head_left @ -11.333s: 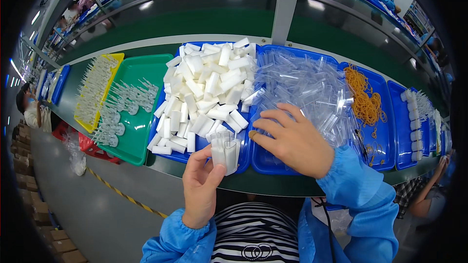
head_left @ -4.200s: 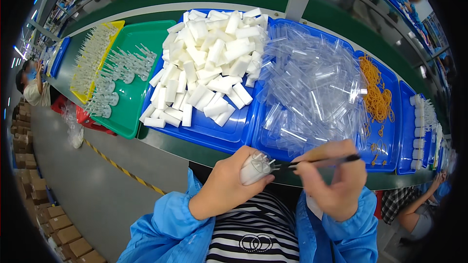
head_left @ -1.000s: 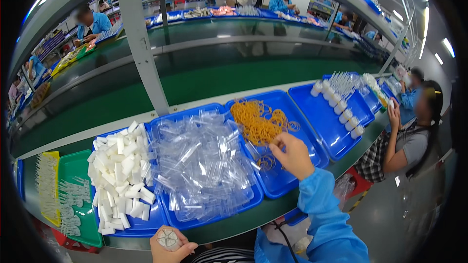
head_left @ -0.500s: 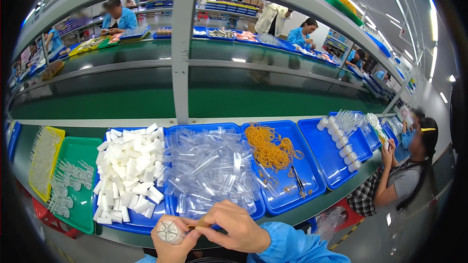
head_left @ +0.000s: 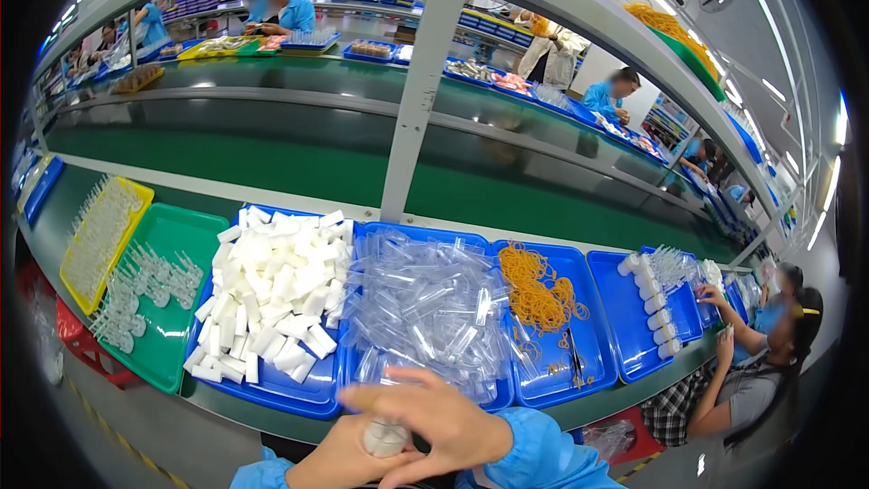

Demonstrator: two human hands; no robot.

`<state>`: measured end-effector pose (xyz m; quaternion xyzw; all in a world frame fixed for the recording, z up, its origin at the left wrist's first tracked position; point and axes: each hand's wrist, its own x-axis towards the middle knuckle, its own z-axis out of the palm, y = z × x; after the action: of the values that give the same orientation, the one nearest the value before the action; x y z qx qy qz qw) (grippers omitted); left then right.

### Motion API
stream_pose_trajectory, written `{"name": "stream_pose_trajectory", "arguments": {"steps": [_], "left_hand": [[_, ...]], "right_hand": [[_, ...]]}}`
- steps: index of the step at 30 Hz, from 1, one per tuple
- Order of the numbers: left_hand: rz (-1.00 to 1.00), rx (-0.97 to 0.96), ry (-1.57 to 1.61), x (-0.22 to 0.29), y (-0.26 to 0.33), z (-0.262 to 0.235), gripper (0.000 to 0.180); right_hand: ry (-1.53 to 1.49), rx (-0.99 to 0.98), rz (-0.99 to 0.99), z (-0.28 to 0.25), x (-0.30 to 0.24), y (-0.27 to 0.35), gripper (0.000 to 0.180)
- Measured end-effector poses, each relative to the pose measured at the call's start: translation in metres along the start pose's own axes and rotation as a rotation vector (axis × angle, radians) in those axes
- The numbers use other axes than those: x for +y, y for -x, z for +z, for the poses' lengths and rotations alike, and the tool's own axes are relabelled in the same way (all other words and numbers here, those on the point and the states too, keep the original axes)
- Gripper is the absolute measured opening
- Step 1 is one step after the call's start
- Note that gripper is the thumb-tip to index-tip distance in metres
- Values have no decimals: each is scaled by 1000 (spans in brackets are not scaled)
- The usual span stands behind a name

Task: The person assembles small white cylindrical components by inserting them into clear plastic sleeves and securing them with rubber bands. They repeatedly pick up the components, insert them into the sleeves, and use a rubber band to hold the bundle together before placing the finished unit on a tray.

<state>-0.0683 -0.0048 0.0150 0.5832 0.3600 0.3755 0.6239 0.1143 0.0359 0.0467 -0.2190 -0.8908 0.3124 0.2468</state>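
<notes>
Close to my body, below the trays, my left hand (head_left: 337, 455) is closed around a short round bundle (head_left: 385, 437) with a white and clear end facing up. Over the bundle from the right reaches my right hand (head_left: 444, 418), its fingers apart on either side and partly smeared by motion. Whether a rubber band is between those fingers cannot be seen. Just beyond the hands is a blue tray (head_left: 507, 391) heaped with clear plastic sleeves (head_left: 425, 294). White foam-like blocks (head_left: 272, 281) fill the blue tray to its left. Orange rubber bands (head_left: 536, 285) and metal tweezers or scissors (head_left: 575, 358) lie in the tray to its right.
At the left stand a green tray (head_left: 186, 217) with clear stemmed pieces and a yellow tray (head_left: 145, 190) of thin clear parts. White rolls (head_left: 654, 308) line a blue tray at the right. A metal post (head_left: 421, 81) rises behind. A co-worker (head_left: 769, 371) sits at the right.
My view has swung left, so the trays sit further right. The bundle's end is now partly covered, as my right hand has gone from beside it to over it, fingers spreading.
</notes>
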Motion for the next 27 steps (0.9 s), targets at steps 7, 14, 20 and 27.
{"name": "stream_pose_trajectory", "arguments": {"steps": [7, 14, 20, 27], "left_hand": [[-151, 141, 106, -14, 13, -22, 34], [-9, 549, 570, -18, 8, -32, 32], [428, 278, -63, -11, -1, -1, 54], [239, 212, -90, -11, 15, 14, 57]], "right_hand": [[351, -9, 113, -8, 7, 21, 51], [-1082, 252, -106, 0, 6, 35, 51], [-865, 888, 323, 8, -13, 4, 50], [-863, 489, 228, 14, 30, 19, 116]]}}
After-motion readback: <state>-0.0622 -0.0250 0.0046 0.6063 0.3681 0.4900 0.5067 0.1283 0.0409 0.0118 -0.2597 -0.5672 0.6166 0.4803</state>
